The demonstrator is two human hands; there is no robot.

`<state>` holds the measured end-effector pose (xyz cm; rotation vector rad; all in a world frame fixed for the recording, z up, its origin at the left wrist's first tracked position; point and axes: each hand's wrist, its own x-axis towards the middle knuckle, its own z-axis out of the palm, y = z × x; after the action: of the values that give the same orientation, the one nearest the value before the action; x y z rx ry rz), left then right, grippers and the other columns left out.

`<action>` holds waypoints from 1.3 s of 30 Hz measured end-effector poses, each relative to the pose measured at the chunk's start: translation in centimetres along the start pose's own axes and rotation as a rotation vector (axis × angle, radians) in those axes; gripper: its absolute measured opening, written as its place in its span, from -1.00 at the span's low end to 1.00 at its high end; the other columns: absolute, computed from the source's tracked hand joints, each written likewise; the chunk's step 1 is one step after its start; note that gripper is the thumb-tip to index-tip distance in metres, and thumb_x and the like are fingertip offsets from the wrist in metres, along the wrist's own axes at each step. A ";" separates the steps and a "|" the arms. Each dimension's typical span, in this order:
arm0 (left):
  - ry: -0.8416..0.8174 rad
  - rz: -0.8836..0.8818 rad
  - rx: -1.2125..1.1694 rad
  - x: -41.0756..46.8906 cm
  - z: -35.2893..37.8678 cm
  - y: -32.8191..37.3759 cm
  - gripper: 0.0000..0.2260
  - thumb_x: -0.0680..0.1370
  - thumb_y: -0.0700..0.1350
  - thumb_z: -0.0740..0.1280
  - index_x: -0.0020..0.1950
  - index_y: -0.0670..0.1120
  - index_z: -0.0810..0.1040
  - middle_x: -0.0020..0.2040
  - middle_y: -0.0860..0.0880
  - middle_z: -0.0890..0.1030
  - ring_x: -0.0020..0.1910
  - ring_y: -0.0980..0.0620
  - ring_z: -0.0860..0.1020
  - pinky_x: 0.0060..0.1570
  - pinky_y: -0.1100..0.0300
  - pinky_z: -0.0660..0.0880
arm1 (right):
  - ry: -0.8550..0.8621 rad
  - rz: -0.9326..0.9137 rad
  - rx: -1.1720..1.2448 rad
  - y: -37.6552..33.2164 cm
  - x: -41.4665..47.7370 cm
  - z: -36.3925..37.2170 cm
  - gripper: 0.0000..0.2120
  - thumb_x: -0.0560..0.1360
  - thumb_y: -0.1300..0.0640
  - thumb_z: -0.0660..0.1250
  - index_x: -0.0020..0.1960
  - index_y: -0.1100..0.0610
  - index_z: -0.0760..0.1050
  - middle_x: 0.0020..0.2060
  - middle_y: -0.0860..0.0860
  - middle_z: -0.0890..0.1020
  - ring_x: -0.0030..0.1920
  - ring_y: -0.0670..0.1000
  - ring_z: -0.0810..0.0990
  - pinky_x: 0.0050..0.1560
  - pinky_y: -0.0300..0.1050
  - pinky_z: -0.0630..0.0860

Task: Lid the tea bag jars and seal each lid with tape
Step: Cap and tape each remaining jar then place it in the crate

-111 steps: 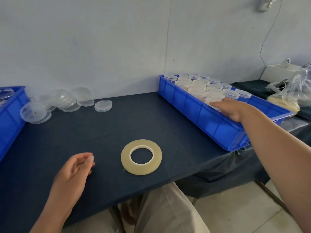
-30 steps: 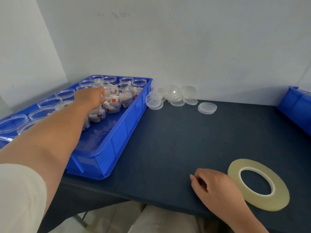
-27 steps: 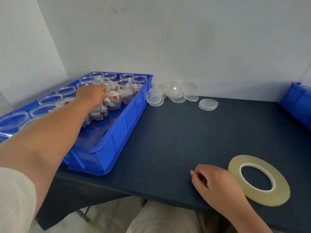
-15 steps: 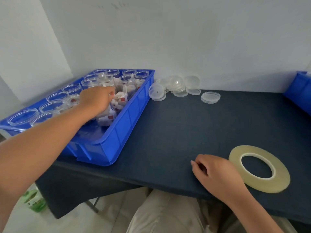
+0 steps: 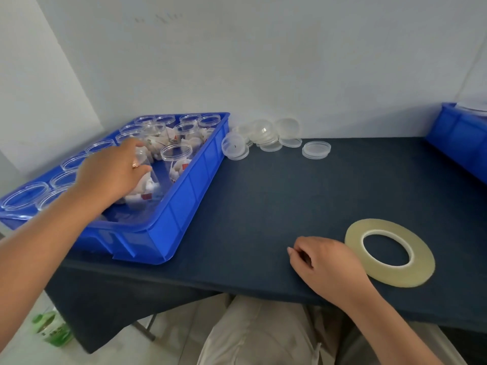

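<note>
Reaching the left hand (image 5: 110, 175) into the blue tray (image 5: 168, 222) at the left end of the bench (image 5: 263, 206), clamping its fingers (image 5: 143, 168) round the upper part of one clear jar (image 5: 147, 189) stuffed with tea bags. Wearing a ring (image 5: 135, 164) on one of those fingers, btw.

Resting the right hand (image 5: 326, 262) on the bench near the front edge, just beside the tape roll (image 5: 390, 276) lying flat there. Curling its fingers in loosely, gripping nothing as far as visible, and not actually touching the tape from the look of it.

Progress-wise, guessing at being right at the start of a cycle: pulling one jar out for lidding. Seeing only open mouths on every jar in that tray, so counting zero lidded or taped there. Spotting the loose clear lids (image 5: 263, 135) heaped along the back edge, just beside the tray's far corner, plus one small stack a little apart toward the right. Catching only a corner of a second blue tray (image 5: 458, 135) at the back right corner of the bench, and not making out its contents. So leaving pretty much everything to do for the left tray: lid on, tape round, repeat.

Hunting for writing now. Finding only little red squares on the tea bag tags, nothing readable. Noticing faint scribbles (image 5: 158, 18) high on the wall, not legible either. Also spotting a green bottle (image 5: 51, 329) on the floor below the left end, label too blurry for reading.
</note>
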<state>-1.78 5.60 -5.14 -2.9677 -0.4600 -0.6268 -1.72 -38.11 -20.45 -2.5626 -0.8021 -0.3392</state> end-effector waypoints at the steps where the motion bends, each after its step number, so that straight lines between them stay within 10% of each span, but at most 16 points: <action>1: 0.061 0.017 -0.009 -0.6 -0.9 -0.1 -0.56 0.62 0.10 0.42 0.45 0.01 0.44 0.05 -0.20 0.71 0.08 -0.33 0.65 -0.01 -0.17 0.56 | 0.000 0.002 0.006 0.0 0.0 0.0 -0.62 0.67 -0.13 0.22 -0.27 -0.01 0.35 -0.42 -0.09 0.45 -0.39 -0.01 0.46 -0.37 -0.11 0.37; 8: 0.287 0.214 -0.270 -1.5 -8.9 4.2 -0.68 0.63 0.15 0.41 0.35 0.19 0.44 -0.08 0.11 0.65 -0.12 -0.06 0.62 -0.08 -0.01 0.49 | 0.014 0.006 -0.013 0.2 0.0 0.4 -0.64 0.67 -0.17 0.21 -0.25 -0.05 0.40 -0.41 -0.11 0.49 -0.38 -0.04 0.50 -0.38 -0.12 0.44; 16: -0.046 0.629 -0.433 -3.3 -3.5 16.9 -0.62 0.64 0.16 0.40 0.43 0.21 0.45 -0.08 0.26 0.64 -0.11 0.25 0.55 -0.05 0.15 0.52 | 0.015 0.105 0.070 0.0 0.0 0.1 -0.72 0.58 -0.39 0.18 -0.04 -0.20 0.42 -0.29 -0.25 0.54 -0.29 -0.15 0.54 -0.31 -0.25 0.42; 20: -0.102 0.781 -0.518 -5.3 0.6 20.8 -0.67 0.65 0.17 0.37 0.40 0.19 0.46 -0.08 0.23 0.63 0.01 0.22 0.51 -0.10 0.45 0.41 | 0.059 0.247 0.219 0.1 0.5 -0.4 -0.01 0.32 -0.68 0.22 0.59 -0.20 0.17 0.38 -0.30 0.47 0.29 -0.17 0.54 0.19 -0.24 0.50; 25: -0.173 0.920 -0.589 -6.8 3.1 22.9 -0.73 0.64 0.13 0.39 0.33 0.14 0.56 -0.06 0.18 0.64 0.00 0.19 0.54 0.05 0.26 0.50 | 0.165 0.268 0.437 -0.2 0.6 -0.9 -0.18 0.38 -0.49 0.44 0.49 -0.37 0.10 0.13 -0.51 0.52 0.05 -0.34 0.59 -0.16 -0.43 0.51; 28: -0.081 0.913 -0.896 -6.7 4.1 23.2 -0.78 0.62 0.07 0.44 0.22 0.04 0.65 0.03 0.17 0.66 0.03 0.20 0.59 -0.04 0.33 0.51 | 0.197 0.309 0.468 0.0 0.6 -0.7 -0.14 0.44 -0.36 0.51 0.56 -0.28 0.09 0.11 -0.42 0.56 0.01 -0.30 0.62 -0.21 -0.42 0.50; 32: -0.014 0.422 -1.209 -3.1 6.1 24.6 -0.85 0.70 0.05 0.27 0.04 0.19 0.63 0.04 0.21 0.69 0.08 0.14 0.67 -0.17 0.33 0.53 | 0.215 0.325 0.439 0.0 0.4 -0.3 -0.17 0.43 -0.38 0.49 0.53 -0.26 0.13 0.17 -0.34 0.56 0.03 -0.25 0.57 -0.22 -0.47 0.45; 35: -0.254 0.258 -1.026 1.7 9.1 26.4 -0.84 0.71 0.04 0.25 0.06 0.20 0.62 0.04 0.22 0.68 0.04 0.22 0.65 -0.05 0.21 0.56 | 0.199 0.336 0.420 -0.4 0.1 -0.3 -0.15 0.41 -0.40 0.49 0.53 -0.29 0.12 0.16 -0.38 0.55 0.06 -0.28 0.55 -0.16 -0.47 0.46; 39: -0.309 0.505 -0.561 7.8 13.6 29.7 -0.77 0.72 -0.07 0.25 0.24 0.15 0.67 0.40 0.08 0.53 0.38 0.02 0.47 0.42 -0.10 0.44 | 0.188 0.330 0.426 -0.3 0.3 -0.5 -0.12 0.38 -0.44 0.44 0.54 -0.37 0.03 0.25 -0.59 0.41 0.12 -0.53 0.43 0.01 -0.56 0.40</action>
<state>19.33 -18.71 -14.72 -3.4967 0.5439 -0.2676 -1.71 -38.04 -19.80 -2.1721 -0.3289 -0.2655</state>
